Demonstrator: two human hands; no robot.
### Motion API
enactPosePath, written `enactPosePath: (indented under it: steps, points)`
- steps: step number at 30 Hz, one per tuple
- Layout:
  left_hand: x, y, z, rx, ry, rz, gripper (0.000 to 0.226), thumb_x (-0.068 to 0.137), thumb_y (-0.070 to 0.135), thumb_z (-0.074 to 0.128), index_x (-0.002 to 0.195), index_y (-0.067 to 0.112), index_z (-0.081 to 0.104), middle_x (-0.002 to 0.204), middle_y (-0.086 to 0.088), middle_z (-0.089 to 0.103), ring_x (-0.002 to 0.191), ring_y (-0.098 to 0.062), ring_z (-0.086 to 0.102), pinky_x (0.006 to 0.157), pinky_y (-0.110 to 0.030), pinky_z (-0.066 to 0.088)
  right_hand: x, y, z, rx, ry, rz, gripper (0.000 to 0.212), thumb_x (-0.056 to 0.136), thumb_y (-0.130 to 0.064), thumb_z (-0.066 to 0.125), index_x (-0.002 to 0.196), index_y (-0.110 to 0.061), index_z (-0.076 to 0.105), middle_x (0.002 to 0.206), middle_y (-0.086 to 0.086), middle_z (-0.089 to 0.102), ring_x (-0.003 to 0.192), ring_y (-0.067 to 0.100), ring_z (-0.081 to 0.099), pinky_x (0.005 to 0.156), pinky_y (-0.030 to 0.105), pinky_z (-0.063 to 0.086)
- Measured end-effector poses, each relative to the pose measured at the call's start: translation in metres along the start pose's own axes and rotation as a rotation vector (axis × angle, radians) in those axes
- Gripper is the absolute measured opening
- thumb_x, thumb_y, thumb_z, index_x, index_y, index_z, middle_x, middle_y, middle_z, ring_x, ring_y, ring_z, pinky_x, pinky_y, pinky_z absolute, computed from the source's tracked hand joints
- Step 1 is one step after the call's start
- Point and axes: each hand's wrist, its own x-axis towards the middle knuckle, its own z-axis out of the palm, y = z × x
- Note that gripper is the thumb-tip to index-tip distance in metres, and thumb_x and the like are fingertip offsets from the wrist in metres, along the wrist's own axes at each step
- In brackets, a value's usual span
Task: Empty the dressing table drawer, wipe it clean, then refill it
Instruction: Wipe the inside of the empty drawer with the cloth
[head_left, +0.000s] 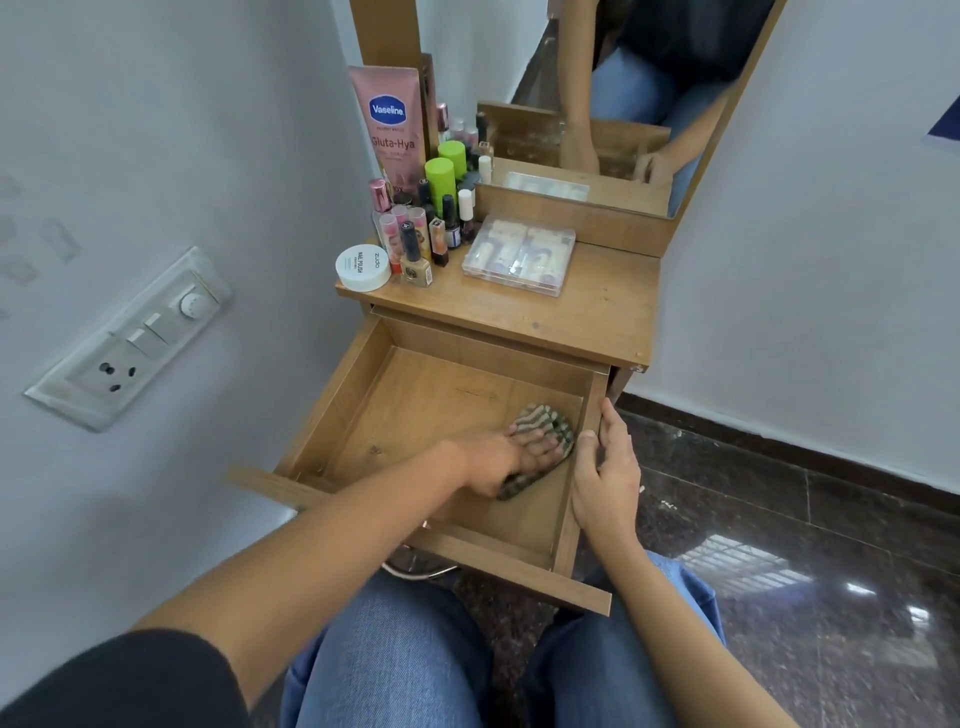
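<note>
Your left hand (496, 462), fingers flat, presses the cloth (545, 420) on the drawer (415, 405) floor. Your right hand (605, 475) grips its wall.

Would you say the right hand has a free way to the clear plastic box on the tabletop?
Probably yes: the right hand merely holds the drawer's right wall, and the clear plastic box lies uncovered on the tabletop, bottles only to its left.

pink tube (390, 119) "Vaseline Gluta-Hya", white round jar (363, 267) "NAIL POLISH"
</note>
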Motion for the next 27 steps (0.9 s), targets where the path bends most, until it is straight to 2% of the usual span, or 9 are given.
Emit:
enactPosePath:
  steps: [6, 10, 12, 14, 15, 18, 21, 24, 27]
  points:
    - [-0.047, -0.016, 0.023, -0.173, -0.082, 0.071, 0.083, 0.081, -0.017, 0.039, 0.15, 0.023, 0.018, 0.158, 0.005, 0.01, 0.146, -0.011, 0.003, 0.12, -0.03, -0.001, -0.001, -0.008, -0.001, -0.064, -0.015, 0.026, 0.046, 0.1, -0.028, 0.038, 0.146, -0.03, 0.032, 0.149, -0.005, 0.041, 0.144, 0.026, 0.022, 0.115, 0.046, 0.025]
    - [-0.066, -0.021, 0.02, -0.304, 0.01, -0.078, 0.072, 0.085, -0.015, 0.034, 0.147, 0.024, 0.03, 0.155, 0.007, 0.02, 0.144, -0.008, 0.016, 0.118, -0.024, 0.006, -0.003, -0.017, -0.006, -0.211, -0.036, 0.002, 0.049, 0.101, -0.026, 0.035, 0.15, -0.024, 0.026, 0.155, -0.002, 0.031, 0.147, 0.022, 0.013, 0.118, 0.042, 0.018]
    - [-0.079, -0.025, 0.018, -0.414, 0.102, -0.197, 0.065, 0.091, -0.005, 0.035, 0.142, 0.035, 0.037, 0.151, 0.01, 0.033, 0.136, -0.011, 0.037, 0.116, -0.031, 0.026, -0.001, -0.019, -0.006, -0.357, -0.043, -0.105, 0.05, 0.1, -0.019, 0.036, 0.15, -0.015, 0.027, 0.157, 0.003, 0.025, 0.147, 0.017, 0.013, 0.121, 0.038, 0.012]
    - [-0.099, -0.027, 0.014, -0.559, 0.308, -0.337, 0.056, 0.095, 0.006, 0.039, 0.135, 0.045, 0.043, 0.128, 0.008, 0.06, 0.094, -0.009, 0.065, 0.083, -0.026, 0.055, 0.002, -0.018, -0.005, -0.573, -0.05, -0.289, 0.052, 0.097, -0.014, 0.04, 0.148, -0.011, 0.03, 0.156, 0.007, 0.024, 0.147, 0.014, 0.012, 0.122, 0.035, 0.007]
    - [-0.11, -0.027, 0.011, -0.578, 0.441, -0.421, 0.052, 0.096, 0.008, 0.041, 0.133, 0.043, 0.046, 0.105, 0.008, 0.069, 0.065, -0.005, 0.06, 0.061, -0.015, 0.051, 0.005, -0.018, -0.004, -0.655, -0.077, -0.415, 0.054, 0.095, -0.012, 0.045, 0.147, -0.011, 0.033, 0.155, 0.008, 0.026, 0.146, 0.015, 0.013, 0.121, 0.035, 0.007]
    - [-0.142, -0.032, 0.012, -0.461, 0.841, -0.673, 0.05, 0.093, 0.006, 0.047, 0.133, 0.035, 0.052, 0.082, 0.009, 0.066, 0.044, -0.002, 0.041, 0.045, -0.016, 0.038, 0.01, -0.029, 0.0, -0.75, -0.392, -0.777, 0.057, 0.093, -0.009, 0.053, 0.146, -0.017, 0.034, 0.154, 0.004, 0.023, 0.143, 0.013, 0.013, 0.118, 0.032, 0.005]
    - [-0.158, -0.041, 0.024, -0.488, 1.02, -0.805, 0.05, 0.092, 0.005, 0.045, 0.137, 0.028, 0.049, 0.099, 0.0, 0.066, 0.069, -0.01, 0.06, 0.075, -0.026, 0.051, 0.014, -0.045, 0.015, -0.875, -0.921, -0.842, 0.051, 0.1, -0.025, 0.042, 0.149, -0.022, 0.026, 0.158, 0.0, 0.015, 0.147, 0.014, 0.008, 0.121, 0.031, 0.004]
    - [-0.166, -0.055, 0.034, -0.521, 1.044, -0.853, 0.048, 0.094, 0.005, 0.044, 0.138, 0.023, 0.048, 0.134, -0.003, 0.057, 0.101, -0.016, 0.064, 0.089, -0.017, 0.04, 0.014, -0.05, 0.039, -1.129, -1.163, -0.846, 0.054, 0.101, -0.033, 0.037, 0.151, -0.023, 0.019, 0.16, 0.003, 0.008, 0.148, 0.023, -0.001, 0.121, 0.039, 0.002]
    - [-0.168, -0.064, 0.036, -0.615, 1.075, -0.948, 0.047, 0.095, 0.006, 0.042, 0.139, 0.021, 0.047, 0.1, -0.013, 0.07, 0.052, -0.001, 0.048, 0.066, -0.023, 0.041, 0.017, -0.047, 0.054, -1.096, -1.166, -0.802, 0.054, 0.102, -0.035, 0.034, 0.152, -0.024, 0.016, 0.161, 0.003, 0.004, 0.148, 0.023, -0.007, 0.121, 0.044, 0.002]
